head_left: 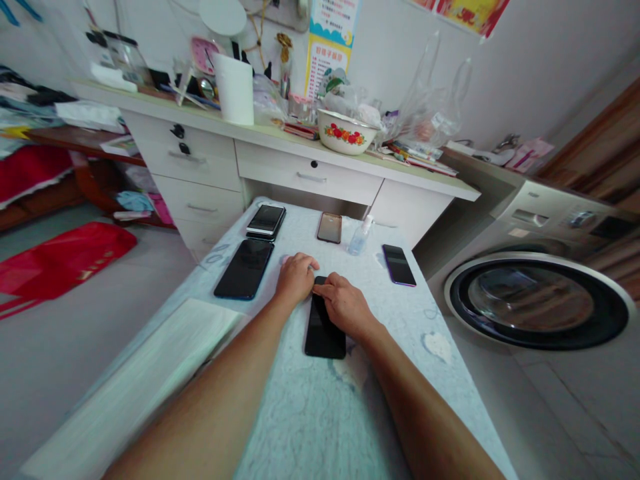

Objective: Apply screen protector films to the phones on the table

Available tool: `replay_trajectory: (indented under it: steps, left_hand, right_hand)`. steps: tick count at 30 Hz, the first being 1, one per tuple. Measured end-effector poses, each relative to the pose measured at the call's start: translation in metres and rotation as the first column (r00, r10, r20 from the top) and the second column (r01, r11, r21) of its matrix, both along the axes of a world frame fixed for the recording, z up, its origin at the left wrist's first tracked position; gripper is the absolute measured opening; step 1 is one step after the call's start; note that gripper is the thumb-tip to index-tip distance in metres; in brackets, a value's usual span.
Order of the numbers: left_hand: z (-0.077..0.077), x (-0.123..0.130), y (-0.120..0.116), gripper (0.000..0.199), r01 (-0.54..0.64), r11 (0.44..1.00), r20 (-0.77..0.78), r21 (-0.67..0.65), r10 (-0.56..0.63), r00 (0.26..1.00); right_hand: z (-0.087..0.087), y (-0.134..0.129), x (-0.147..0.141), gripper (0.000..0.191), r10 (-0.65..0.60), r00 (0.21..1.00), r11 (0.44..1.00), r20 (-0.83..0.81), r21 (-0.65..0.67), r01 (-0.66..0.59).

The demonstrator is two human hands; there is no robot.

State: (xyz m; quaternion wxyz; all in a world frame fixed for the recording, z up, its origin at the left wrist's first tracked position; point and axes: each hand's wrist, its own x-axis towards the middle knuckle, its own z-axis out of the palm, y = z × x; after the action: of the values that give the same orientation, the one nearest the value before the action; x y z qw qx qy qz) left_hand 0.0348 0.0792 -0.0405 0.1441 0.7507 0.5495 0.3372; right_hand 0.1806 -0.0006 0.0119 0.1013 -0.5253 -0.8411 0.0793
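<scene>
A black phone (325, 333) lies screen up on the cloth-covered table in front of me. My right hand (345, 303) rests over its upper part, fingers folded and pressed together near the top edge; whatever may be under them is hidden. Just left of the phone's top end, my left hand (296, 277) sits with curled fingers, their tips near the phone's upper corner. Whether it grips anything is hidden. To the left lies a larger dark phone (245, 269), with a white-framed phone (267, 220) on top of another dark device behind it.
Farther back are a brown phone case (329, 228) and a clear spray bottle (361, 237). A purple-edged phone (399, 265) lies at right. A long pale folded sheet (145, 380) lies along the left side. A drawer desk (310, 173) and a washing machine (540, 267) stand beyond.
</scene>
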Motion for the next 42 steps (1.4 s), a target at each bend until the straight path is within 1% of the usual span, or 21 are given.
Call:
replay_trajectory:
  steps: [5, 11, 14, 17, 21, 27, 32, 35, 38, 42]
  left_hand:
    - [0.002, 0.0, 0.0, 0.025, 0.003, 1.0, -0.014, -0.006, -0.003, 1.0]
    - [0.002, 0.0, 0.0, 0.023, 0.011, 1.0, -0.029, -0.009, -0.011, 1.0]
    - [0.001, 0.0, 0.0, 0.023, 0.01, 1.0, -0.033, -0.012, -0.011, 0.999]
    - [0.001, 0.0, 0.0, 0.022, 0.011, 1.0, -0.038, -0.01, -0.012, 0.999]
    - [0.001, 0.0, 0.0, 0.022, 0.01, 1.0, -0.042, -0.005, -0.011, 0.999]
    - [0.0, 0.0, 0.0, 0.022, 0.011, 1.0, -0.042, 0.001, -0.01, 0.999]
    - [-0.001, 0.0, 0.001, 0.021, 0.01, 1.0, -0.043, 0.0, -0.01, 0.999]
    - [-0.002, 0.0, 0.001, 0.021, 0.011, 1.0, -0.042, 0.002, -0.011, 0.999]
    - [-0.003, -0.001, 0.002, 0.021, 0.013, 1.0, -0.044, 0.005, -0.012, 0.999]
    - [-0.004, -0.001, 0.002, 0.02, 0.015, 1.0, -0.049, 0.002, -0.014, 0.999]
  right_hand:
    - [-0.004, 0.01, 0.002, 0.034, -0.118, 0.992, 0.993, 0.049, 0.035, 0.117]
    - [-0.005, 0.011, 0.012, 0.035, -0.246, 0.963, 0.969, 0.108, 0.045, 0.243]
    - [-0.005, 0.01, 0.015, 0.036, -0.292, 0.948, 0.956, 0.124, 0.041, 0.289]
    - [-0.003, 0.008, 0.016, 0.036, -0.307, 0.943, 0.952, 0.129, 0.035, 0.305]
    - [-0.001, 0.003, 0.015, 0.034, -0.241, 0.965, 0.97, 0.103, 0.023, 0.24]
    - [0.003, -0.007, 0.013, 0.033, -0.068, 0.997, 0.998, 0.043, -0.004, 0.068]
    - [0.007, -0.013, 0.013, 0.036, 0.068, 0.997, 0.997, 0.037, -0.035, -0.067]
    - [0.008, -0.014, 0.012, 0.037, 0.127, 0.991, 0.99, 0.03, -0.061, -0.125]
    - [0.008, -0.014, 0.012, 0.038, 0.115, 0.993, 0.991, 0.022, -0.066, -0.114]
    - [0.004, -0.01, 0.015, 0.037, 0.006, 1.0, 0.999, 0.017, -0.038, -0.005]
